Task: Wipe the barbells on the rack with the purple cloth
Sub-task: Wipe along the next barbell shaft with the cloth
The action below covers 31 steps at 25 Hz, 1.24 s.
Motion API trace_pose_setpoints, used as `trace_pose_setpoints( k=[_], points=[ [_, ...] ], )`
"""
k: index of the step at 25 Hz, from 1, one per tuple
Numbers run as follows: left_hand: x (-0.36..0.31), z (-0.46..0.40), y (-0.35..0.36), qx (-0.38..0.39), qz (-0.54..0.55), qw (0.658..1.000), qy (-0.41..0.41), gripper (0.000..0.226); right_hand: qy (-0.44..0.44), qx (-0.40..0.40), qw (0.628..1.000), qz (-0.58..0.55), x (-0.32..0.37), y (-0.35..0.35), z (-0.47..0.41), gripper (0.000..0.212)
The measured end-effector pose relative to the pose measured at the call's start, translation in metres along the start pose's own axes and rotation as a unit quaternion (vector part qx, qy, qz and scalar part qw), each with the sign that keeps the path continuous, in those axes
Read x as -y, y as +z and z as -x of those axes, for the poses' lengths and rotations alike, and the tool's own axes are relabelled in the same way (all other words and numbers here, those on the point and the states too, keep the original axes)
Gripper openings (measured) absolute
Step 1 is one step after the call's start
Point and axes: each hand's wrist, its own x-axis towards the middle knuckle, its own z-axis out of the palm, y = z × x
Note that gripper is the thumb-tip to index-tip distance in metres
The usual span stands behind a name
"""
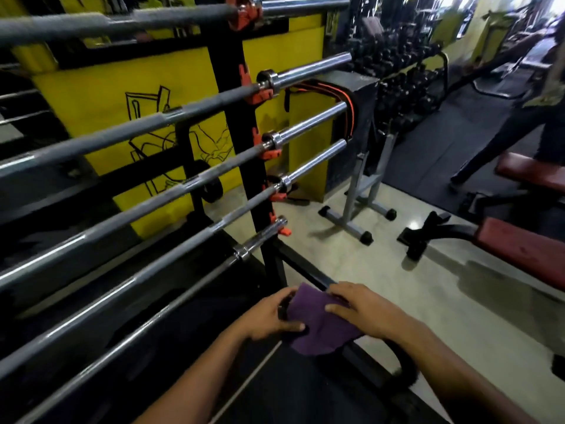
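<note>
Several steel barbells [153,120] lie across a black upright rack [244,166] with orange hooks, slanting from lower left to upper right. The lowest barbell [171,304] ends in a short chrome sleeve beside the rack post. Below the rack, near my body, I hold the purple cloth [318,328] between both hands. My left hand [272,316] pinches its left edge with thumb and fingers. My right hand [363,310] lies over its right side, fingers curled onto the fabric. Both hands are apart from every barbell.
A yellow panel [101,87] stands behind the rack. A grey stand [360,191] and red padded benches [519,249] sit on the pale floor to the right. Dumbbell racks [406,71] line the back. A person [526,123] stands at the far right.
</note>
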Motion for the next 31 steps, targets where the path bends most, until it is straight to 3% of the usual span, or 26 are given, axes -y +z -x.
trace_pose_setpoints(
  k=[2, 5, 7, 9, 11, 13, 16, 19, 24, 27, 29, 31],
  points=[
    [-0.017, -0.028, -0.024, -0.026, -0.015, 0.999, 0.029, 0.044, -0.005, -0.064, 0.998, 0.009, -0.006, -0.027, -0.029, 0.018],
    [-0.045, -0.071, -0.061, -0.108, -0.063, 0.989, 0.083, 0.023, 0.092, -0.276, 0.954, -0.068, -0.018, -0.05, -0.072, 0.025],
    [-0.062, -0.104, -0.084, -0.164, -0.167, 0.966, 0.114, 0.027, 0.225, -0.335, 0.865, -0.297, -0.02, -0.047, -0.098, 0.03],
    [-0.076, -0.138, -0.104, -0.2, -0.244, 0.942, 0.117, 0.029, 0.308, -0.265, 0.725, -0.556, -0.026, -0.031, -0.126, 0.041],
    [-0.09, -0.176, -0.122, -0.199, -0.309, 0.922, 0.118, 0.029, 0.299, -0.168, 0.593, -0.729, -0.037, -0.027, -0.162, 0.06],
    [-0.101, -0.213, -0.132, -0.141, -0.406, 0.893, 0.134, 0.031, 0.249, -0.145, 0.515, -0.808, -0.052, -0.046, -0.2, 0.079],
    [-0.116, -0.257, -0.15, -0.019, -0.476, 0.86, 0.184, 0.052, 0.205, -0.233, 0.442, -0.842, -0.076, -0.102, -0.248, 0.089],
    [-0.136, -0.304, -0.194, 0.023, -0.472, 0.86, 0.194, 0.056, 0.16, -0.287, 0.417, -0.847, -0.114, -0.152, -0.288, 0.083],
    [-0.207, -0.358, -0.289, -0.135, -0.489, 0.817, 0.275, 0.043, 0.094, -0.326, 0.427, -0.838, -0.162, -0.218, -0.336, 0.057],
    [-0.24, -0.385, -0.324, -0.16, -0.488, 0.817, 0.261, 0.053, 0.091, -0.354, 0.452, -0.814, -0.177, -0.257, -0.369, 0.059],
    [-0.259, -0.405, -0.339, -0.113, -0.561, 0.779, 0.254, 0.056, 0.083, -0.397, 0.477, -0.78, -0.178, -0.287, -0.389, 0.058],
    [-0.279, -0.422, -0.362, -0.103, -0.59, 0.768, 0.225, 0.061, 0.063, -0.447, 0.532, -0.716, -0.172, -0.321, -0.406, 0.049]
  ],
)
